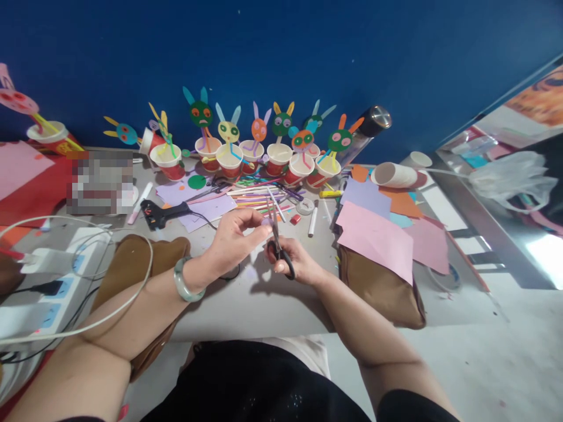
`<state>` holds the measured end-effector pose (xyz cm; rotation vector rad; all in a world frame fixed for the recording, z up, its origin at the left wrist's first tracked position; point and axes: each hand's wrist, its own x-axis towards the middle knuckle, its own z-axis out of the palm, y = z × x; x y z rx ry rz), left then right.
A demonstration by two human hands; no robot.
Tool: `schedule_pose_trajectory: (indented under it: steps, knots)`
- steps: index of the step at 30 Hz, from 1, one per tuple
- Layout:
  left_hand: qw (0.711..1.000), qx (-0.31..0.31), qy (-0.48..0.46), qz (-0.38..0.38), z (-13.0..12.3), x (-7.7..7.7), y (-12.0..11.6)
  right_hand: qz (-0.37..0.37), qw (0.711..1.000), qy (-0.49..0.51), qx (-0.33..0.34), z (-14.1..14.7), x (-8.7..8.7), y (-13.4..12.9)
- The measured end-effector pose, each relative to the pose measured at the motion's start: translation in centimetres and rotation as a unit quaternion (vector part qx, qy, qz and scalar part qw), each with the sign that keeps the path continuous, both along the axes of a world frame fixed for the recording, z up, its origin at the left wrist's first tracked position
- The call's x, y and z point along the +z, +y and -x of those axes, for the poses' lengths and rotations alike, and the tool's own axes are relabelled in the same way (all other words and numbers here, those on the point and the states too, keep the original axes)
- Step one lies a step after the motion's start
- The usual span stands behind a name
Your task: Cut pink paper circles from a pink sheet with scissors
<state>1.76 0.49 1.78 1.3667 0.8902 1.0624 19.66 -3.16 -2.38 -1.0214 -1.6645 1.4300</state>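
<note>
My right hand [292,261] is closed round the handles of a pair of black-handled scissors [276,237], blades pointing away from me. Just left of the blades, my left hand [240,237] pinches a small piece of pale purple paper [266,222]. The paper is right beside the blades; whether they cut into it is too small to tell. Beyond both hands lies a pile of coloured sticks [250,196]. A black glue gun [165,214] rests on the table to the left of my left hand, near sheets of purple paper [211,210].
Several red-and-white paper cups [234,163] with paper rabbit figures line the blue wall. Right are pink paper [376,237], a brown pouch [380,287], stacked cups [396,175] and a bottle [365,132]. Left are a power strip [65,287], looping cables and another brown pouch [145,264].
</note>
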Motion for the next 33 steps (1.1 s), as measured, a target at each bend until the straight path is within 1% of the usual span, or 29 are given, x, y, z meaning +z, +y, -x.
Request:
schedule_pose_trajectory:
  steps: [3, 13, 21, 33]
  knots:
    - [1.0, -0.003, -0.001, 0.005, -0.03, 0.0, -0.01, 0.0, 1.0, -0.001, 0.002, -0.02, 0.0, 0.0]
    - [1.0, 0.012, 0.022, -0.018, 0.0, -0.29, 0.13, 0.017, 1.0, -0.003, 0.001, -0.11, 0.04, 0.05]
    - [0.999, 0.005, 0.033, -0.012, 0.1, -0.02, 0.31, 0.026, 1.0, -0.005, 0.0, -0.34, 0.02, 0.16]
    - [1.0, 0.003, 0.027, -0.003, 0.23, -0.02, 0.22, 0.012, 1.0, -0.009, 0.005, -0.3, 0.0, 0.07]
